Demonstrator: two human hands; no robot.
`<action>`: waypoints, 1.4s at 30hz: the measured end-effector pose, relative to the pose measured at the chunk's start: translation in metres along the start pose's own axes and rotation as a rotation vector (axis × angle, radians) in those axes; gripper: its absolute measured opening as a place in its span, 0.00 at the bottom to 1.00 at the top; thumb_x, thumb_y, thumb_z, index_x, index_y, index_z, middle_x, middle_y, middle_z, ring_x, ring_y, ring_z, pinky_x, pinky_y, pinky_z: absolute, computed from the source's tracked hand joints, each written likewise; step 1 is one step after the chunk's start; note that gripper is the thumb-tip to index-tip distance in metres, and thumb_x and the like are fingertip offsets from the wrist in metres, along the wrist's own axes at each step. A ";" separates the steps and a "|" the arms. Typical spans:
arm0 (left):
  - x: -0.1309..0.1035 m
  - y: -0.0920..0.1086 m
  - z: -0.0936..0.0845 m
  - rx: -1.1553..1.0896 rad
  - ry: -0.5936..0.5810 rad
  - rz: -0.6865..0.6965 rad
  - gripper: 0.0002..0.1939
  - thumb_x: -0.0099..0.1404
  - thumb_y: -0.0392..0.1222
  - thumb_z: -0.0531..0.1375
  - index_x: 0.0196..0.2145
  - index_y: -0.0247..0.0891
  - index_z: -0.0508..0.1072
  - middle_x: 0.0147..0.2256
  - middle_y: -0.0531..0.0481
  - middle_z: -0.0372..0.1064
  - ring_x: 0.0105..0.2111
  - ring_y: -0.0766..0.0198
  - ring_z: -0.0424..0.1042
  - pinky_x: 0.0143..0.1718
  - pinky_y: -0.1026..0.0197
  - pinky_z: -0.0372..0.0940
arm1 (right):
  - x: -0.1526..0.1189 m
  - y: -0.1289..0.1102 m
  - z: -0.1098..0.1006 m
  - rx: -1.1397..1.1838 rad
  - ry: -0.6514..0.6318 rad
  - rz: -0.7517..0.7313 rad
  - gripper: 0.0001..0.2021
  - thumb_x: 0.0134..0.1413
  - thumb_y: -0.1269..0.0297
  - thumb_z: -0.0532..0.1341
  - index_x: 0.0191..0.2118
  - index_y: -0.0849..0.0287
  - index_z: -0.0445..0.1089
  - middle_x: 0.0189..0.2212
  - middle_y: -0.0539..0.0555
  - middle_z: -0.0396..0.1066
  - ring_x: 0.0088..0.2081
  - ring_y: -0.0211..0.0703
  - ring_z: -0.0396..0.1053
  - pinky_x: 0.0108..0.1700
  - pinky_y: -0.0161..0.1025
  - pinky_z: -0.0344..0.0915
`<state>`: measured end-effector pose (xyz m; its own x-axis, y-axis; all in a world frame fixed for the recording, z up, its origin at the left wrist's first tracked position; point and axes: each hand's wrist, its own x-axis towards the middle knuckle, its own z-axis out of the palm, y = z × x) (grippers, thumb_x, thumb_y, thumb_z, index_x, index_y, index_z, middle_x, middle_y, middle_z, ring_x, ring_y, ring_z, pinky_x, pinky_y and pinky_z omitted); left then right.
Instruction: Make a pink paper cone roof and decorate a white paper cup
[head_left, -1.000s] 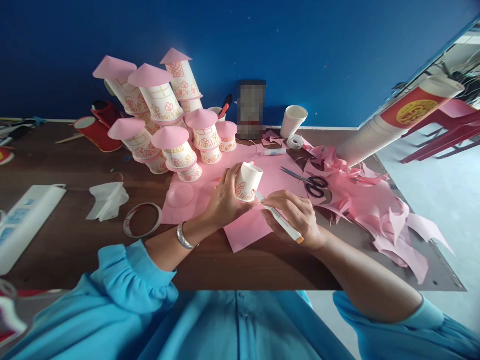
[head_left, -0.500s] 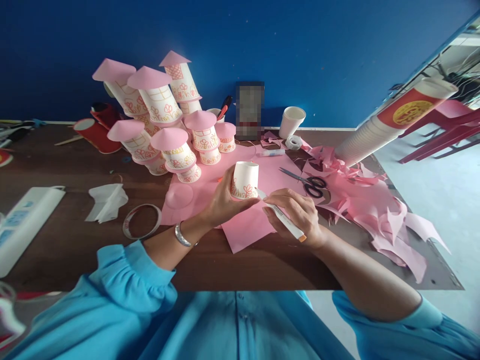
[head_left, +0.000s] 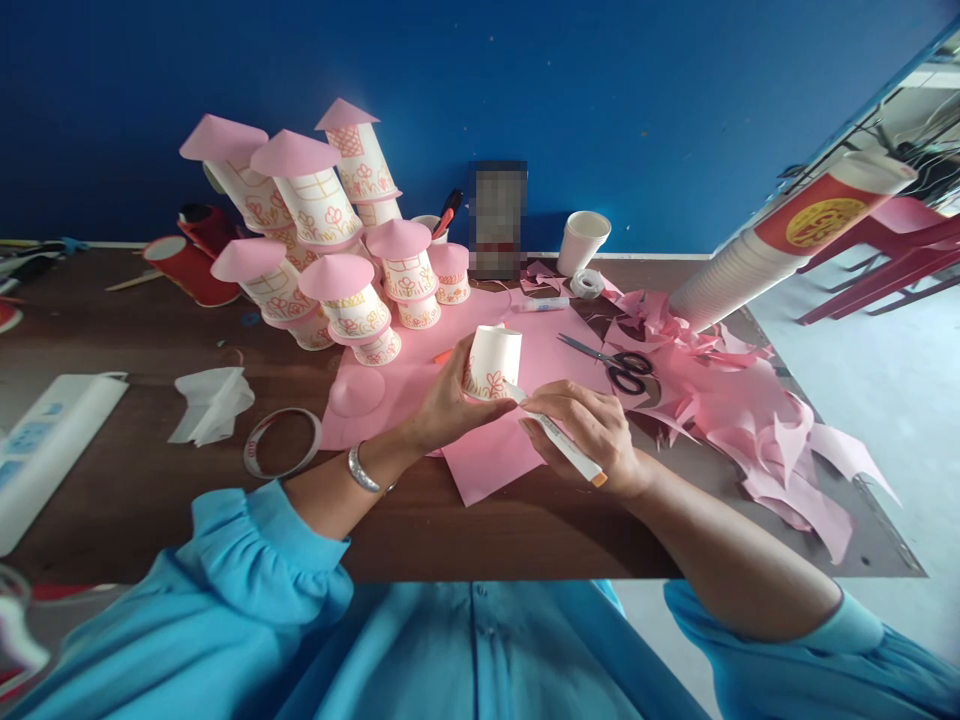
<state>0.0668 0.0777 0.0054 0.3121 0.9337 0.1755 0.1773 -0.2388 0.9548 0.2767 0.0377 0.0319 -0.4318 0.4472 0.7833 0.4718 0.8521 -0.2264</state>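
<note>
My left hand (head_left: pixel 448 408) is closed round a white paper cup (head_left: pixel 495 358) with orange-red flowers and grass drawn along its lower part. Between the fingers of my right hand (head_left: pixel 589 432) is a white marker pen (head_left: pixel 564 448) with an orange end, its tip at the cup's lower right side. Beneath the hands lies a pink paper sheet (head_left: pixel 487 470). Several decorated cup towers with pink paper cones (head_left: pixel 296 153) stand to the left behind the cup. Scissors (head_left: pixel 611 362) rest on the pink paper to the right.
Pink paper scraps (head_left: pixel 742 400) spread over the right side, beside a tall leaning stack of paper cups (head_left: pixel 750 265). A single white cup (head_left: pixel 583 245) and a tape roll (head_left: pixel 587 284) stand at the back. On the left lie a tape ring (head_left: pixel 251 455) and a white power strip (head_left: pixel 60 450).
The cup in my left hand has tilted slightly to the right. My right hand has moved a little left with the marker, staying at the cup's lower side.
</note>
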 end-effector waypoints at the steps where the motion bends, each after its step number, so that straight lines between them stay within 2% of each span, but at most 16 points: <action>1: 0.000 0.000 0.000 0.000 -0.002 -0.002 0.45 0.53 0.57 0.74 0.63 0.40 0.64 0.61 0.37 0.68 0.59 0.42 0.70 0.55 0.44 0.71 | 0.000 0.000 0.000 0.002 -0.003 0.002 0.11 0.63 0.74 0.63 0.49 0.57 0.70 0.35 0.53 0.78 0.33 0.42 0.78 0.34 0.37 0.75; 22: -0.001 0.001 0.001 0.034 -0.014 -0.001 0.47 0.54 0.61 0.74 0.64 0.40 0.63 0.60 0.37 0.68 0.58 0.44 0.70 0.56 0.44 0.70 | 0.000 0.000 -0.001 -0.006 -0.007 0.007 0.10 0.64 0.74 0.63 0.49 0.57 0.70 0.34 0.54 0.78 0.32 0.42 0.78 0.33 0.37 0.75; 28: 0.000 0.000 0.001 0.023 -0.017 -0.005 0.47 0.54 0.61 0.74 0.63 0.39 0.63 0.60 0.36 0.68 0.58 0.44 0.70 0.53 0.47 0.71 | 0.004 -0.001 -0.002 -0.030 0.008 0.026 0.10 0.65 0.75 0.63 0.49 0.56 0.69 0.33 0.53 0.78 0.33 0.42 0.78 0.34 0.38 0.76; 34: -0.001 0.006 -0.001 -0.060 -0.021 -0.022 0.45 0.55 0.57 0.75 0.64 0.39 0.63 0.57 0.38 0.70 0.54 0.46 0.72 0.49 0.48 0.72 | 0.003 -0.001 -0.003 -0.023 0.029 0.030 0.11 0.63 0.76 0.63 0.47 0.57 0.69 0.33 0.53 0.78 0.31 0.42 0.78 0.32 0.38 0.74; 37: -0.001 0.006 -0.002 -0.125 -0.024 -0.053 0.42 0.55 0.55 0.75 0.61 0.41 0.65 0.53 0.41 0.72 0.51 0.48 0.72 0.47 0.49 0.71 | 0.004 -0.003 -0.005 -0.028 0.064 0.004 0.10 0.64 0.75 0.63 0.48 0.56 0.69 0.32 0.52 0.77 0.31 0.41 0.77 0.32 0.37 0.75; 42: 0.000 0.003 -0.001 -0.414 -0.053 -0.108 0.35 0.57 0.50 0.75 0.57 0.42 0.68 0.46 0.47 0.72 0.46 0.54 0.69 0.48 0.52 0.66 | 0.006 -0.005 -0.006 -0.026 0.060 -0.009 0.09 0.64 0.74 0.62 0.48 0.57 0.69 0.31 0.52 0.77 0.30 0.42 0.77 0.31 0.38 0.75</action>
<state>0.0661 0.0769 0.0087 0.3621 0.9297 0.0674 -0.1743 -0.0035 0.9847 0.2766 0.0339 0.0412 -0.3900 0.4214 0.8187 0.4884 0.8484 -0.2040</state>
